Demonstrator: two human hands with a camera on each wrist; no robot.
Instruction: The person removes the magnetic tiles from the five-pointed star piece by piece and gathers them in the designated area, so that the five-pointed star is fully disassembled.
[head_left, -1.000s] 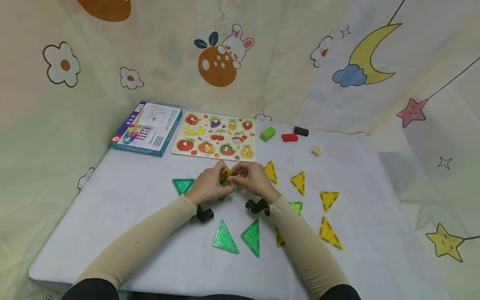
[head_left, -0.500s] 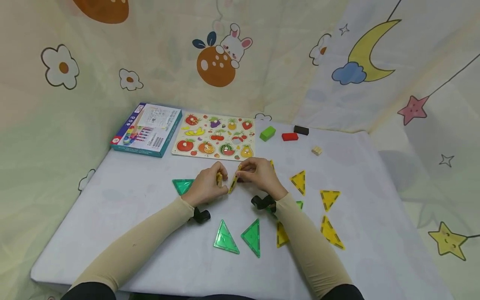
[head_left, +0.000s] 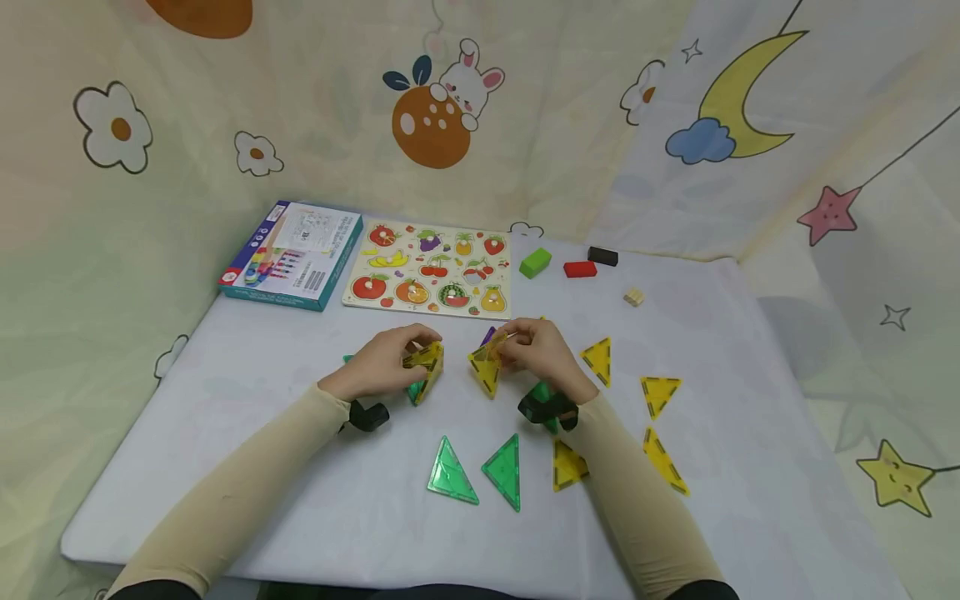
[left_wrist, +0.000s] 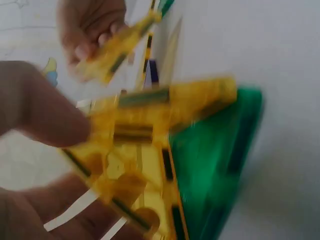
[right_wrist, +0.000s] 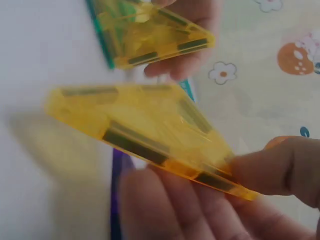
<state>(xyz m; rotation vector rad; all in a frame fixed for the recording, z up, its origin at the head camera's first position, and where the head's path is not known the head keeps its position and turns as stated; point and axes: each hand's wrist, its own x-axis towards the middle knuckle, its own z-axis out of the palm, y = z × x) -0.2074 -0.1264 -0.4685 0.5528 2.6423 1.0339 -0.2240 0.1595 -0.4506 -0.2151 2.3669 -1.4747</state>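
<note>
My left hand [head_left: 384, 363] grips a small cluster of yellow triangular magnetic tiles [head_left: 429, 360] joined at an angle, with a green triangular tile [left_wrist: 205, 160] attached. The thumb lies on the upper yellow tile and fingers show through from behind. To the right of it, my right hand [head_left: 538, 350] pinches a single yellow triangular tile [right_wrist: 145, 130] between thumb and fingers. A gap separates the two hands. A purple tile [head_left: 489, 335] lies partly hidden behind the right hand's tile. The left wrist view is blurred.
Two green triangles [head_left: 452, 473] lie near the front; yellow triangles [head_left: 598, 362] are scattered at right. Another green tile [head_left: 543, 393] is partly under the right wrist. Behind stand a fruit puzzle board [head_left: 427, 271], a box [head_left: 294, 254] and several small blocks [head_left: 536, 263].
The hands, touching at first, have separated. My right hand has drawn a yellow tile away to the right; my left hand has shifted left with its cluster, which now shows more fully.
</note>
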